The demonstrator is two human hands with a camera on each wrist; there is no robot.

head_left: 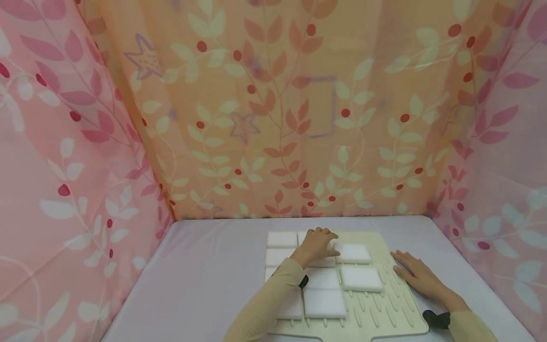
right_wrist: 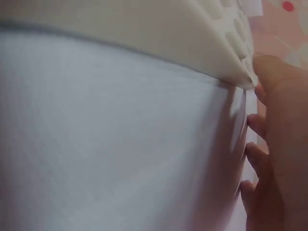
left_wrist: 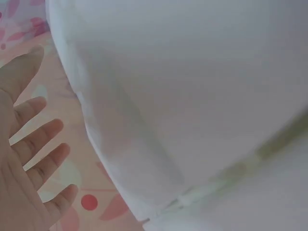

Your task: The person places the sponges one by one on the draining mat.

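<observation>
Several white sponge-like blocks lie in rows on a cream ridged mat. My left hand hovers over the far rows, its fingers spread and bent a little, close to the far block of the right-hand column. Nothing shows between those fingers in the left wrist view, where a large white block surface fills most of the picture. On the mat's right edge sits my right hand, fingers relaxed and fingertips at the rim. The left forearm hides part of the left columns.
A white-covered table extends left of the mat. Patterned curtains enclose the back and both sides. Bare ridges show along the mat's right and near parts. A dark band circles the right wrist.
</observation>
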